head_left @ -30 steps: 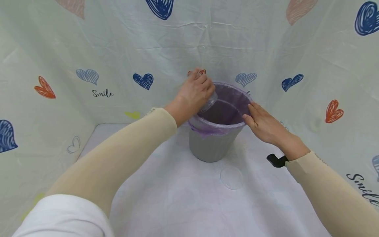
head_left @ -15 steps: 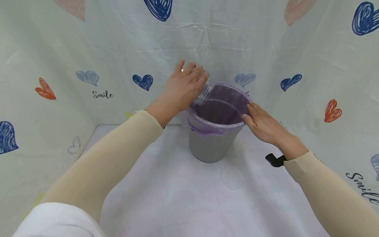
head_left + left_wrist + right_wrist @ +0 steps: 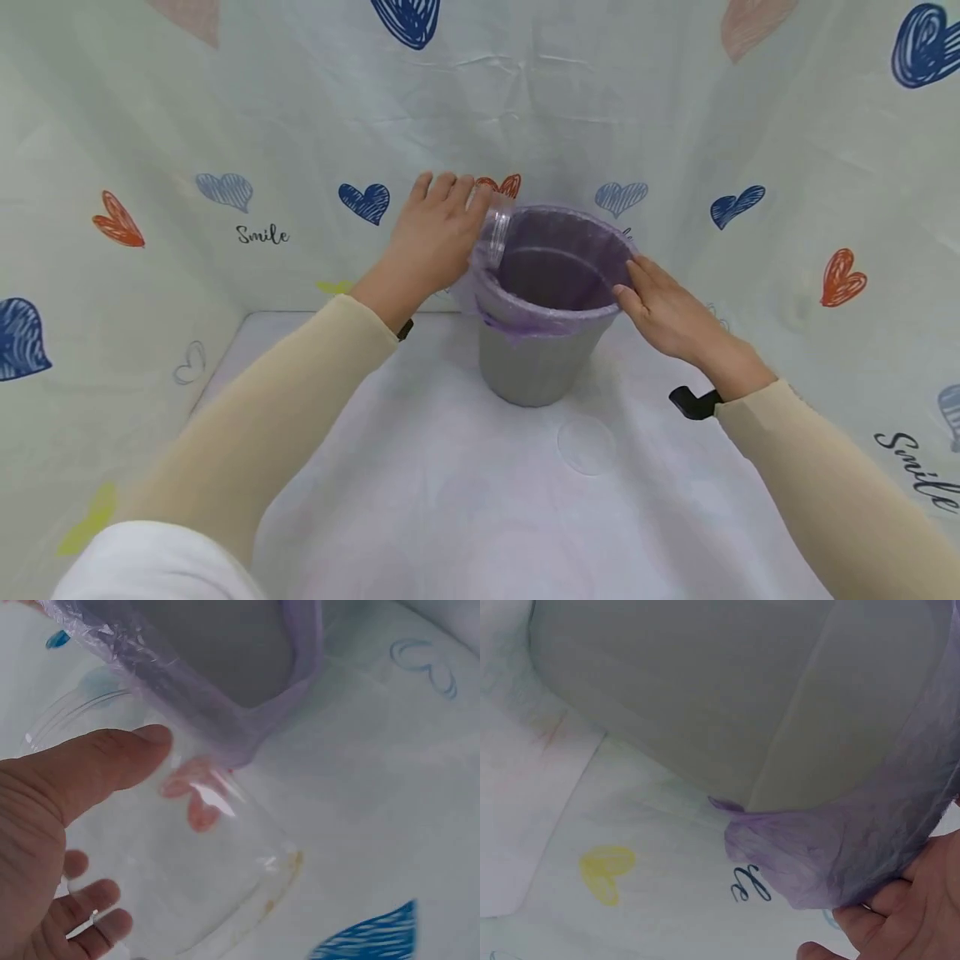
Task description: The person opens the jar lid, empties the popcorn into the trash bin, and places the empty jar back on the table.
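Observation:
My left hand (image 3: 438, 233) holds a clear plastic jar (image 3: 232, 862) on its side at the left edge of a grey bin (image 3: 528, 367). The jar's ridged mouth points toward the bin, and a yellow-brown trace shows along its far end in the left wrist view. A purple bag (image 3: 555, 321) lines the bin and folds over its rim. On the right of that rim rests my right hand (image 3: 675, 321), its fingers fairly straight against the bag. A round clear disc (image 3: 587, 446), like a lid, lies flat on the table in front of the bin.
A pale cloth-covered table (image 3: 450, 500) carries the bin. Behind it and at both sides hangs a whitish sheet (image 3: 300, 125) printed with hearts and the word "Smile", close to the left hand.
My left hand has moved left and turned, bringing the jar from over the bin's opening to its left rim. The right hand, bin and disc have stayed put.

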The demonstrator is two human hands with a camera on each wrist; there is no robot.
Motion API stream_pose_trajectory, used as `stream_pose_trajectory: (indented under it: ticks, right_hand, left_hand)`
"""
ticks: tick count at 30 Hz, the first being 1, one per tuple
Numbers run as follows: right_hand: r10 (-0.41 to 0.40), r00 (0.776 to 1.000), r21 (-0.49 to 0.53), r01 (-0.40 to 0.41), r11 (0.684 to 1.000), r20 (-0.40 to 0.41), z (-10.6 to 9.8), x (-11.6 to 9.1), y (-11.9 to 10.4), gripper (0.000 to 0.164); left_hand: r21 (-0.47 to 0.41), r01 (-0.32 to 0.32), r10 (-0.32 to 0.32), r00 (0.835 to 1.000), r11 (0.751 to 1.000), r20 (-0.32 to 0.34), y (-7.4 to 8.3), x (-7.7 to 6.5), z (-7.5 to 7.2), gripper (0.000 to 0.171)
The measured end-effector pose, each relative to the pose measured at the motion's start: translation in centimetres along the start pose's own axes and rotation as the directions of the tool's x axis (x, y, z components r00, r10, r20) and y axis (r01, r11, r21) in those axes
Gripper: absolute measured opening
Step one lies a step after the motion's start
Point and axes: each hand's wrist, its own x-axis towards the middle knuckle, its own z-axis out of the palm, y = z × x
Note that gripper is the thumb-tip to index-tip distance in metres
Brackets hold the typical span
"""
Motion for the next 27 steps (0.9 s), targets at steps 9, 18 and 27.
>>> stream_pose_trajectory:
  ticks: [9,18,27]
  right_hand:
    - [0.015,0.982,0.026,-0.010,1.000,-0.190,1.3,-0.2,0.4,0.085]
    - [0.023,0.938,0.122,0.021,0.992,-0.345,3.0,-0.6,0.0,0.083]
    - [0.127,0.794,0.268,0.047,0.962,-0.594,7.1,-2.2,-0.6,0.083]
  left_hand:
    - [-0.531,0.285,-0.367,0.929,0.798,-0.052,-2.0,-4.8,3.8,0.107]
    - [-0.744,0.464,-0.575,0.807,0.480,0.134,-1.5,-14.0,9.3,0.106]
    - [-0.731,0.602,-0.621,0.717,0.321,0.318,2.0,-21.0,16.8,0.108]
